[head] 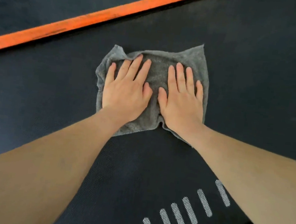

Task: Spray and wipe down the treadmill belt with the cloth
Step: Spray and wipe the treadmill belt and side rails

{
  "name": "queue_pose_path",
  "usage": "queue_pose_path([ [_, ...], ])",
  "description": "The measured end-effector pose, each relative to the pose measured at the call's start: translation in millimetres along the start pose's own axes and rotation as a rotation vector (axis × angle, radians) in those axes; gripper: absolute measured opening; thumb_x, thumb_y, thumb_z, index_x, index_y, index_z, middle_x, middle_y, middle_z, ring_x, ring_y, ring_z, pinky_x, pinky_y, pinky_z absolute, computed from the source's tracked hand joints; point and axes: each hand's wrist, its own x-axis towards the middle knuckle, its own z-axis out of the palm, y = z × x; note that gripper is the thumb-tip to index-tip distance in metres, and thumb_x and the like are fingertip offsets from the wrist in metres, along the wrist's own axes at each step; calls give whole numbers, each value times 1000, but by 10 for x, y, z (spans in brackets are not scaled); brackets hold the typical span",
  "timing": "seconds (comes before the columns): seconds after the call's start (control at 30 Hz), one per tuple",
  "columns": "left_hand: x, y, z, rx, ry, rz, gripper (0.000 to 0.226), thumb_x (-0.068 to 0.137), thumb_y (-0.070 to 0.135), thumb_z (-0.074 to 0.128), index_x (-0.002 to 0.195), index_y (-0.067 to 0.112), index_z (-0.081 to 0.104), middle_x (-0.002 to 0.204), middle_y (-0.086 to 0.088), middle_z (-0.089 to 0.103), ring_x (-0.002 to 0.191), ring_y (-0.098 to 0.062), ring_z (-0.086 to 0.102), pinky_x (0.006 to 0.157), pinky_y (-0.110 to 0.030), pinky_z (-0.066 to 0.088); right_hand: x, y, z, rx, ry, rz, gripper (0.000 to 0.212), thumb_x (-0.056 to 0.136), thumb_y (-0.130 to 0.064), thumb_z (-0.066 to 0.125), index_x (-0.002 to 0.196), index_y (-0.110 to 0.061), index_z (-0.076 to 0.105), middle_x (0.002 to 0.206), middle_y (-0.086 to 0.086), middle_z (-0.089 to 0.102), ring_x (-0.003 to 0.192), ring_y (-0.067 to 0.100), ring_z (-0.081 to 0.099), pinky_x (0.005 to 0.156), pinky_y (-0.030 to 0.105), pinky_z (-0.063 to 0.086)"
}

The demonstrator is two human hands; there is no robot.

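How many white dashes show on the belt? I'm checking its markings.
8 white dashes, in a diagonal row on the belt at lower right, between the forearms, rising from the bottom edge rightward. More may be hidden under the right forearm or out of frame.

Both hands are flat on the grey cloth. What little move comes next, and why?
Probably slide the cloth forward along the belt. The left hand and right hand press it flat, and bare belt lies ahead toward the orange stripe.
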Motion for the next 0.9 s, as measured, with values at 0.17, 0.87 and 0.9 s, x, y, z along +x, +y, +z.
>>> queue_pose_path([
  [0.17,-752,-675,-69,9,-5,-103,62,97,40,22,157,23,23,163,-1,23,147,-24,23,120,-51,12,-604,-913,165,10,-50,-78,65,102,-48,14,159,-16,6,167,5,4,154,24,1,124,50,7],
  [0.87,-2730,-1874,-159,-64,111,-626,65,97,34,24,154,3,19,161,-23,17,148,-40,13,118,-62,12,-1306,-2428,506,-10,-102,-723,65,101,-50,28,159,-23,17,167,-5,12,153,14,7,123,42,5],
  [0.9,-2636,-1700,-108,-60,110,-611,65,97,34,26,154,4,20,161,-22,18,149,-39,14,118,-60,12,-1221,-2199,477,-2,-92,-705,65,101,-50,29,159,-23,19,166,-4,14,153,15,9,123,42,7],
])
